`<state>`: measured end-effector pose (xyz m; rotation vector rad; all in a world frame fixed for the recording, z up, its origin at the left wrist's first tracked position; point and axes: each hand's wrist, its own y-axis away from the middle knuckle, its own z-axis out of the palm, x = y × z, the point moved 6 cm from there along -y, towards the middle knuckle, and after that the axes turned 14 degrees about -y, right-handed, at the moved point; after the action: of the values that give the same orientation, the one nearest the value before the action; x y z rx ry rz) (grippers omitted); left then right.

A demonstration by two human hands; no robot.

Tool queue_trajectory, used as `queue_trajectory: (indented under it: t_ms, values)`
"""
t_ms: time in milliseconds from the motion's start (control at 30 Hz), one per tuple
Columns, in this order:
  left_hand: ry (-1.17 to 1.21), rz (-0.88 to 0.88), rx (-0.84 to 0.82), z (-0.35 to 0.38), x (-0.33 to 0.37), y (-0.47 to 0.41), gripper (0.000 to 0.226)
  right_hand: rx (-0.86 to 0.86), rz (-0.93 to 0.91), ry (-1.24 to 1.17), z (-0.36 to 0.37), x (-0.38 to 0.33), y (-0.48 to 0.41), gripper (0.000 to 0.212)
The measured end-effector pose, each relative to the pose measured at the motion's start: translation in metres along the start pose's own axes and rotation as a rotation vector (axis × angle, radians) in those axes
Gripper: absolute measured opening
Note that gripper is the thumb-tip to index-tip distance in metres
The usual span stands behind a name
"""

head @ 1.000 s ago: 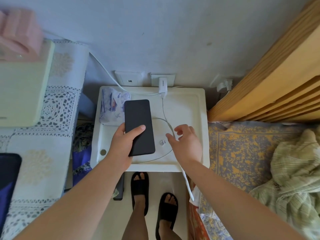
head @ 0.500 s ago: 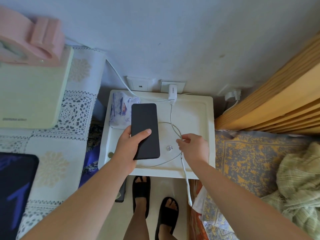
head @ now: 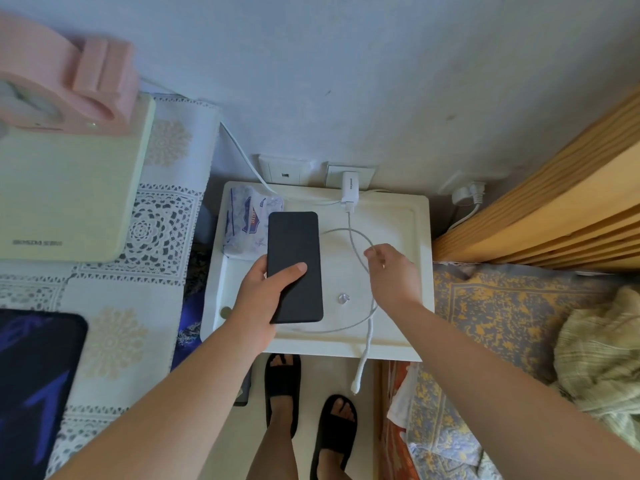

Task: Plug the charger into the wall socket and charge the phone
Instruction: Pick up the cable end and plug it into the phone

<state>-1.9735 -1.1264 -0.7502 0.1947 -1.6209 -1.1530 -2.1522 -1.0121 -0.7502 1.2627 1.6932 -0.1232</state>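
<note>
With the charger [head: 349, 187] already in the wall socket [head: 349, 173], the left hand [head: 265, 294] grips the phone [head: 294, 266] while the right hand [head: 393, 271] pinches the cable [head: 360, 251], its connector [head: 356, 386] dangling below, unplugged.

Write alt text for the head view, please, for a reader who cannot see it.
Over a white table, the left hand holds a dark phone while the right hand pinches the white cable. The charger sits in the wall socket; the cable's free end hangs off the table's front edge.
</note>
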Motion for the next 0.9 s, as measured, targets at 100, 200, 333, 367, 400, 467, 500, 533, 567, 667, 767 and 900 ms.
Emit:
queue_trajectory:
  t_ms: [100, 200, 333, 367, 400, 467, 500, 533, 567, 667, 767, 900]
  values:
    - [-0.012, -0.002, -0.002, 0.0, -0.001, -0.001, 0.038, -0.008, -0.004, -0.064, -0.004, -0.007, -0.007, 0.027]
    - [-0.024, -0.005, -0.007, 0.0, 0.0, -0.001, 0.039, -0.055, 0.121, -0.277, -0.003, -0.009, -0.012, 0.018]
    - [-0.037, -0.006, -0.034, 0.001, 0.003, -0.002, 0.041, -0.079, 0.181, -0.464, -0.002, -0.018, -0.013, 0.008]
    - [-0.042, -0.005, -0.043, 0.001, 0.004, -0.002, 0.041, -0.08, 0.184, -0.483, -0.002, -0.021, -0.013, 0.008]
    - [-0.045, -0.003, -0.053, 0.002, 0.005, -0.002, 0.041, -0.076, 0.186, -0.5, -0.003, -0.023, -0.014, 0.008]
    - [-0.052, 0.001, -0.072, 0.005, 0.007, -0.002, 0.042, -0.063, 0.197, -0.53, -0.005, -0.028, -0.014, 0.008]
    - [-0.061, 0.004, -0.081, 0.006, 0.008, -0.003, 0.042, -0.058, 0.207, -0.552, -0.005, -0.03, -0.015, 0.008]
    - [-0.071, 0.007, -0.092, 0.009, 0.009, -0.003, 0.042, -0.054, 0.219, -0.583, -0.006, -0.031, -0.015, 0.007]
    - [-0.078, 0.009, -0.102, 0.012, 0.01, -0.003, 0.042, -0.051, 0.234, -0.622, -0.007, -0.032, -0.016, 0.006]
    - [-0.07, 0.006, -0.125, 0.023, 0.01, -0.004, 0.04, -0.034, 0.287, -0.757, -0.01, -0.038, -0.018, 0.007]
    - [-0.047, -0.016, -0.159, 0.034, 0.007, -0.003, 0.042, -0.027, 0.327, -0.879, -0.014, -0.042, -0.022, 0.007]
    - [-0.018, -0.036, -0.189, 0.043, 0.005, -0.002, 0.045, -0.015, 0.356, -0.934, -0.022, -0.042, -0.027, 0.008]
